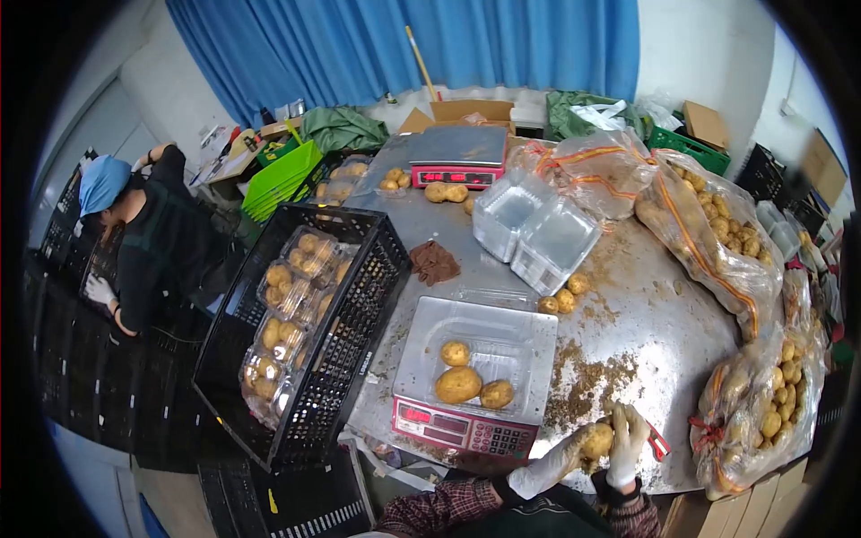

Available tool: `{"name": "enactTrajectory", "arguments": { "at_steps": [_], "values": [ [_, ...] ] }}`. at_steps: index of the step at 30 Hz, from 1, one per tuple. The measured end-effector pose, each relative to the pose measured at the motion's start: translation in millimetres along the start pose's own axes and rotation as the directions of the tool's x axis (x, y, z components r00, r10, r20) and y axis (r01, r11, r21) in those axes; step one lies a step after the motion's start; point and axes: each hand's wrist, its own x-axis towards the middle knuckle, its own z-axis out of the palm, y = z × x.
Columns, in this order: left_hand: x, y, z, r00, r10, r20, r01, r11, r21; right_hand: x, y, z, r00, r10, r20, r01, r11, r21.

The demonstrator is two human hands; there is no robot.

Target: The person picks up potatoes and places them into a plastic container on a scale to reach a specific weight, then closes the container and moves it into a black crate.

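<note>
Potato [595, 439] at near edge of table [686, 336], gripped in left hand [543, 468]; right hand [627, 446] close at its side, fingers bent, whether also gripping I cannot tell. Scale [416, 363] beyond, to left, bearing clear box [504, 348] with three potatoes [458, 385]. Farther: stacked boxes [558, 242], second scale [458, 148], curtain [404, 45].

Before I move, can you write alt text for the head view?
Gloved left hand holds a potato, gloved right hand beside it, at the near edge of a metal table. To their left, a digital scale bears a clear plastic container with three potatoes; farther left stands a black crate of packed potatoes.
</note>
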Motion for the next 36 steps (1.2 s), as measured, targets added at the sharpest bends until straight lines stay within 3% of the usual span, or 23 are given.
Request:
{"name": "enactTrajectory", "arguments": {
  "at_steps": [1, 2, 4, 7, 8, 9, 10, 11, 12, 13, 14, 16, 18, 19, 22, 24, 26, 28, 30, 31, 33, 34, 36],
  "values": [
    [3.4, 3.0, 3.5, 0.998, -0.049, -0.029, 0.047, 0.997, -0.057, 13.3, 59.1, 0.2, 0.902, -0.429, -0.048, 0.371, 0.827, -0.422],
    [0.1, 11.5, 4.5, 0.998, -0.059, 0.037, 0.061, 0.996, -0.071, 19.4, 46.8, -0.6, 0.986, -0.094, -0.135, 0.079, 0.991, -0.108],
    [-1.3, 28.1, 6.3, 1.000, 0.013, -0.004, -0.013, 0.997, -0.081, 19.1, 42.3, -9.6, 0.973, -0.001, -0.230, 0.008, 1.000, 0.030],
    [-2.6, 45.8, -2.5, 0.993, 0.093, -0.070, -0.099, 0.991, -0.092, 4.7, 7.1, -10.4, 0.973, -0.205, -0.107, 0.221, 0.959, 0.176],
    [-6.8, 42.6, -3.9, 0.969, 0.206, -0.136, -0.194, 0.976, 0.099, -0.6, -11.7, -7.6, 0.964, -0.266, 0.001, 0.261, 0.946, 0.191],
    [-6.3, 18.2, -36.1, 0.832, 0.546, -0.092, -0.298, 0.582, 0.757, -5.5, -24.3, -5.7, 0.934, -0.341, 0.109, 0.340, 0.940, 0.032],
    [-3.9, -0.5, -67.3, 0.659, 0.727, 0.193, -0.130, -0.143, 0.981, -9.4, -35.8, -2.6, 0.892, -0.388, 0.231, 0.421, 0.900, -0.114],
    [-4.8, 11.4, -48.2, 0.664, 0.722, 0.198, -0.134, -0.145, 0.980, -9.4, -48.1, 1.3, 0.827, -0.420, 0.373, 0.549, 0.746, -0.377],
    [-9.2, 25.0, -29.1, 0.757, 0.620, -0.205, -0.144, 0.464, 0.874, -10.1, -46.2, 1.5, 0.830, -0.421, 0.366, 0.546, 0.748, -0.377],
    [-12.8, 39.7, -10.5, 0.831, 0.294, -0.473, -0.068, 0.896, 0.439, -10.7, -41.6, 3.3, 0.843, -0.397, 0.363, 0.504, 0.818, -0.276],
    [-14.0, 48.5, -2.4, 0.833, 0.294, -0.469, -0.065, 0.893, 0.445, -10.9, -35.1, 5.9, 0.854, -0.373, 0.362, 0.455, 0.874, -0.172],
    [-15.0, 59.8, 6.7, 0.746, 0.652, -0.136, 0.109, 0.082, 0.991, -12.5, -9.7, 13.0, 0.900, -0.386, 0.203, 0.399, 0.917, -0.028],
    [-15.3, 57.7, 8.0, 0.790, 0.563, -0.241, 0.160, 0.190, 0.969, -10.8, 8.4, 9.8, 0.962, 0.035, 0.272, -0.162, 0.873, 0.459],
    [-12.3, 56.1, 11.0, 0.750, 0.643, -0.158, 0.018, 0.220, 0.975, -8.4, 10.6, 12.6, 0.945, 0.092, 0.314, -0.256, 0.804, 0.537],
    [-1.4, 48.3, 13.6, 0.740, 0.667, -0.092, -0.185, 0.333, 0.925, -9.6, 23.2, 18.3, 0.957, 0.152, 0.247, -0.261, 0.824, 0.503],
    [3.6, 50.0, 30.6, 0.773, 0.620, 0.139, -0.175, -0.002, 0.985, -7.8, 21.7, 16.0, 0.946, 0.200, 0.254, -0.299, 0.842, 0.449],
    [1.5, 48.1, 28.3, 0.775, 0.627, 0.083, -0.111, 0.006, 0.994, -5.9, 11.6, 10.5, 0.980, 0.041, 0.195, -0.049, 0.998, 0.035],
    [1.4, 46.7, 25.1, 0.799, 0.597, -0.071, -0.128, 0.284, 0.950, -2.6, 3.4, 9.9, 0.952, -0.303, -0.036, 0.288, 0.930, -0.228],
    [-1.1, 51.0, 23.6, 0.783, 0.618, -0.067, -0.171, 0.319, 0.932, -4.0, -4.7, 10.4, 0.966, -0.230, -0.117, 0.200, 0.954, -0.221],
    [-3.9, 51.9, 20.6, 0.793, 0.541, -0.279, -0.103, 0.571, 0.814, -5.7, -10.6, 6.2, 0.990, -0.110, -0.083, 0.098, 0.985, -0.143],
    [-10.7, 56.6, 16.2, 0.803, 0.300, -0.514, 0.021, 0.849, 0.529, -5.8, -18.1, 6.1, 0.943, -0.326, 0.072, 0.332, 0.935, -0.122],
    [-2.8, 38.9, -1.0, 0.761, 0.453, -0.464, -0.178, 0.834, 0.522, -5.8, -28.1, 7.2, 0.886, -0.426, 0.183, 0.454, 0.877, -0.160],
    [4.3, 22.3, -26.6, 0.650, 0.652, -0.389, -0.192, 0.637, 0.747, -4.2, -40.5, 10.9, 0.776, -0.495, 0.391, 0.621, 0.707, -0.337]
  ]
}}
